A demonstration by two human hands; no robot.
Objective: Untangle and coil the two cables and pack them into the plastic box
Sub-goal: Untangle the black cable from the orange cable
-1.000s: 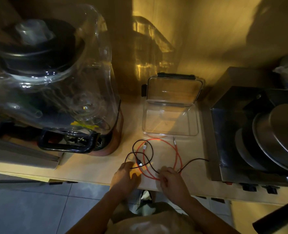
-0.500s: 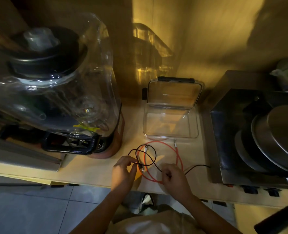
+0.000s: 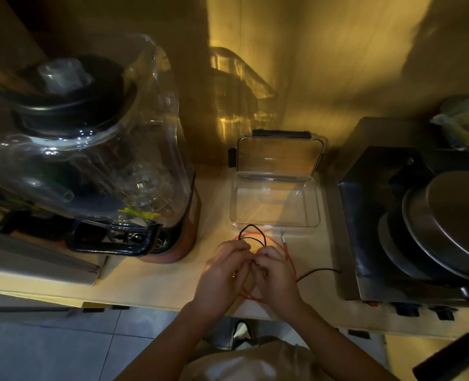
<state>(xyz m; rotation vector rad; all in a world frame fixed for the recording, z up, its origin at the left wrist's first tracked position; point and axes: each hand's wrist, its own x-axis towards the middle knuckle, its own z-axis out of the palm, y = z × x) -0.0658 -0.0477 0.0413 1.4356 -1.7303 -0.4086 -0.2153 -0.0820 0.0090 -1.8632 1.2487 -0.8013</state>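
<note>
1. Head view, the change: half a second before, your hands were apart on the surface (image 3: 134,281), each working at a different part of the tangle. At this moment you had brought them together, knuckles almost touching, just near of the plastic box (image 3: 274,221).

2. Head view, the hands: your left hand (image 3: 222,273) was curled shut with its fingertips pinching the black cable (image 3: 251,229). Your right hand (image 3: 276,273) was curled the same way, closed on the same black cable where it met the left. A small black loop stood up out of your fingers toward the box.

3. Head view, the cables: the red cable (image 3: 289,261) lay loose on the surface under and around your hands, one plug end pointing at the box's near right corner. A tail of black cable trailed right toward the metal appliance (image 3: 370,215).

4. Head view, the box: it sat open and empty, lid tipped back against the wall, to the right of the blender (image 3: 90,160).

5. Meaning: I judge you had lifted the black cable off the red one and were starting its coil; nothing was packed yet.
</note>
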